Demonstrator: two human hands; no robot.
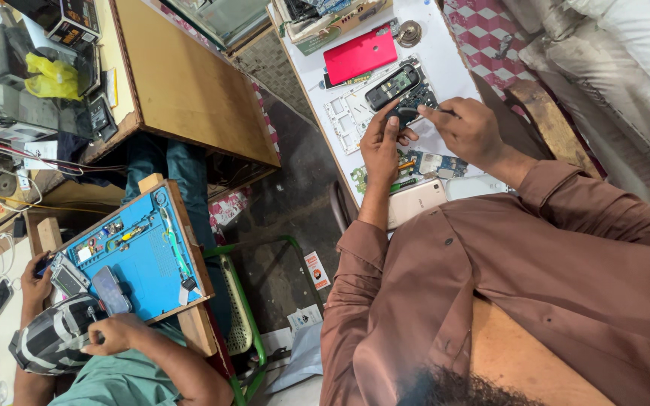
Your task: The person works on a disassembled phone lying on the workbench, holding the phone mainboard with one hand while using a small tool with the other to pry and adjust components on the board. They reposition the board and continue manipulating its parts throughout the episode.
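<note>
My left hand [381, 146] presses its fingers on a small dark phone part [415, 101] on the white worktop [445, 53]. My right hand [469, 131] pinches a thin dark tool [429, 111] whose tip points at that part. Just beyond lies a black phone [393, 84] with its inside exposed. Under my left wrist sit green circuit boards [424, 162]. A pale gold phone [415, 203] lies near my forearm. Both arms wear brown sleeves.
A red phone cover [360, 54], a white plastic frame [346, 120] and a white cover [477, 186] share the worktop. At lower left another person's hands [110, 334] work on phones over a blue mat [141, 259]. A wooden counter [189, 83] stands between.
</note>
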